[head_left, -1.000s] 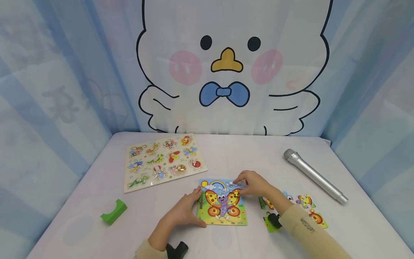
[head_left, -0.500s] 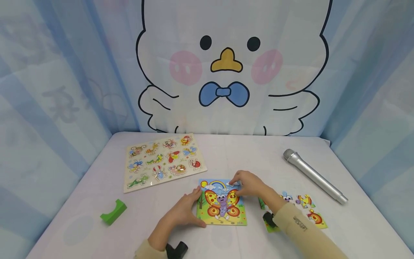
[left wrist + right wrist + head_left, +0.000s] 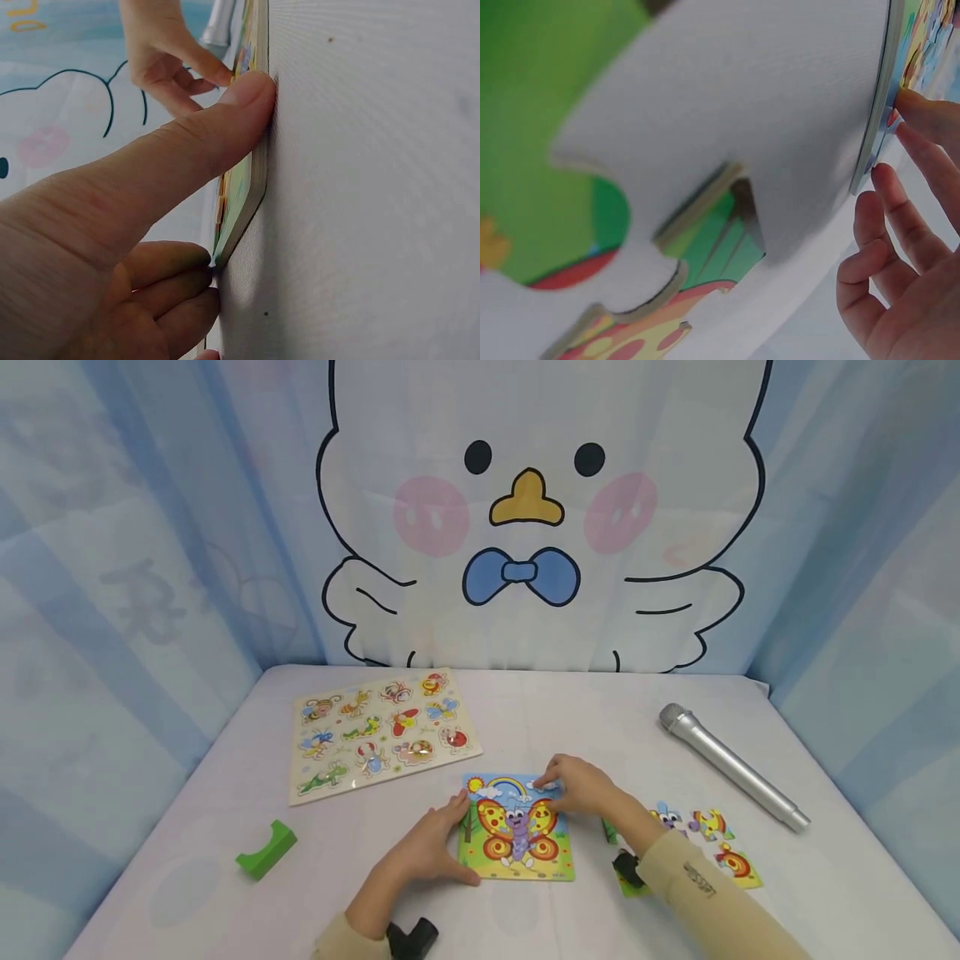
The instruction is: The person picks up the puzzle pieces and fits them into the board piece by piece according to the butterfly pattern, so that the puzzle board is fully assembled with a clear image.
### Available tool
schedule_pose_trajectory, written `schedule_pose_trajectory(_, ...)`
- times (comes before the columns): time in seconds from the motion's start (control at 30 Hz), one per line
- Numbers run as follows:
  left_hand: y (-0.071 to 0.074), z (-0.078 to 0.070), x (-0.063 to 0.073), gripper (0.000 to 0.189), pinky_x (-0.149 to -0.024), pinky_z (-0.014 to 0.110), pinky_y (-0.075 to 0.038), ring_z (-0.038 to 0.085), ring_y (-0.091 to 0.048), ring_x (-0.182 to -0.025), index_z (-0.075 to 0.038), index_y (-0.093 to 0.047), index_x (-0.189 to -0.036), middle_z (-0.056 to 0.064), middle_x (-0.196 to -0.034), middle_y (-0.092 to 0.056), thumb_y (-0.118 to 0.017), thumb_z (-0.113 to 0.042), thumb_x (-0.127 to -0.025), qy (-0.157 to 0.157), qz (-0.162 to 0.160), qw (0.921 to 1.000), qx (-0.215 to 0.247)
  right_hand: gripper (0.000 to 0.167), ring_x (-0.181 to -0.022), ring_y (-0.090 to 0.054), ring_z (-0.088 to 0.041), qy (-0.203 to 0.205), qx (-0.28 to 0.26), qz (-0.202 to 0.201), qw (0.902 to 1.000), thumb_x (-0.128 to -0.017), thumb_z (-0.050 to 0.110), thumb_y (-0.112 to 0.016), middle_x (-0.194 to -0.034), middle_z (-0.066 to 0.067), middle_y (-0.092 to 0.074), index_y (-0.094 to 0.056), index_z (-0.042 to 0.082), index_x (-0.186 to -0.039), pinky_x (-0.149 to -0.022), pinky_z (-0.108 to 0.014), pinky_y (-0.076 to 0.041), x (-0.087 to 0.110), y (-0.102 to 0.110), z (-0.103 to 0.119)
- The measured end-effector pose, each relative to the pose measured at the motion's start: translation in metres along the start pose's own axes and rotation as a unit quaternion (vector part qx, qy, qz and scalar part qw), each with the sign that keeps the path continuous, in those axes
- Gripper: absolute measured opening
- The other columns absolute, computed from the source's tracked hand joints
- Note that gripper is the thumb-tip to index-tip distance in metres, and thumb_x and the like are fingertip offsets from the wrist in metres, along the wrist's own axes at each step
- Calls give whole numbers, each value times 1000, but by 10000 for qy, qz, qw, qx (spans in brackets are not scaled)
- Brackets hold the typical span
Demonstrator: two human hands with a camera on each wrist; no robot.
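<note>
A square butterfly puzzle board [image 3: 517,870] lies flat at the middle of the table. My left hand [image 3: 426,847] holds its near left corner, thumb along the front edge and fingers at the left side. In the left wrist view that thumb presses the board's edge [image 3: 255,176]. At the board's upper right, my right hand [image 3: 588,787] pinches a small puzzle piece [image 3: 893,118] between thumb and index finger, against the picture. Most of that piece is hidden by the fingers. The right hand's other fingers are bent, off the board.
Several loose puzzle pieces [image 3: 735,862] lie on the right, partly under the right forearm. Behind them is a silver microphone [image 3: 735,768]. A wooden insect puzzle [image 3: 386,735] lies at the back left, and a green arched block [image 3: 267,851] at the front left.
My right hand has shifted slightly left over the board's upper right corner, then stayed there. The left hand has kept its place at the near left corner.
</note>
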State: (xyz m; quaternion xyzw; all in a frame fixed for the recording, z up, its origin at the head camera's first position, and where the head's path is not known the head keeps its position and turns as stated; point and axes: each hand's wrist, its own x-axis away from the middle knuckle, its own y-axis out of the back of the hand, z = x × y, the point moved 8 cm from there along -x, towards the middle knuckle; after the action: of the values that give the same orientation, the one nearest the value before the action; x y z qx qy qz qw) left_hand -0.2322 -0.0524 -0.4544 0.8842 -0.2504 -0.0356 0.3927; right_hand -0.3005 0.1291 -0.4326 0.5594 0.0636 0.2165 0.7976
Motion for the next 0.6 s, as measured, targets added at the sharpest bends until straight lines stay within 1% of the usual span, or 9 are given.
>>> schedule_pose_trajectory(0.17,1,1,0,107,-111,50,-13,32,-22,-135,5,-30,-139,18,-148,-21,-85,-36,-57,37,-28,10000,-37,31,-80,-47,-14,132,-189,42,9997,-72,18,-77,-96,0,-52,-72,17,-102,-68,-29,-44,3,0,1)
schedule_pose_trajectory(0.27,2,1,1,106,-111,49,-13,32,-22,-135,5,-31,-139,18,-148,-21,-85,-35,-57,28,-37,10000,-45,33,-77,-46,-16,313,-477,47,9984,-73,15,-76,-97,-2,-53,-70,13,-106,-64,-29,-43,6,2,2)
schedule_pose_trajectory(0.4,2,0,1,105,-111,49,-13,32,-22,-135,5,-31,-138,18,-148,-21,-85,-34,-57,6,-30,10000,-26,37,-76,-47,-18,457,-862,7,9952,-75,14,-75,-99,-4,-56,-67,9,-111,-63,-26,-42,10,6,-1)
schedule_pose_trajectory(0.47,2,0,1,105,-111,49,-13,32,-22,-135,5,-31,-138,18,-148,-22,-85,-34,-57,-5,-25,10000,-15,38,-77,-47,-18,477,-963,-19,9942,-76,16,-74,-100,-4,-57,-66,9,-113,-63,-26,-42,13,8,-4)
schedule_pose_trajectory(0.6,1,0,0,105,-111,49,-13,32,-23,-135,5,-31,-138,18,-148,-22,-85,-35,-57,-35,-23,10000,-25,40,-79,-47,-19,347,-1101,-87,9933,-76,17,-74,-102,-4,-58,-65,10,-114,-64,-27,-42,19,12,-10)
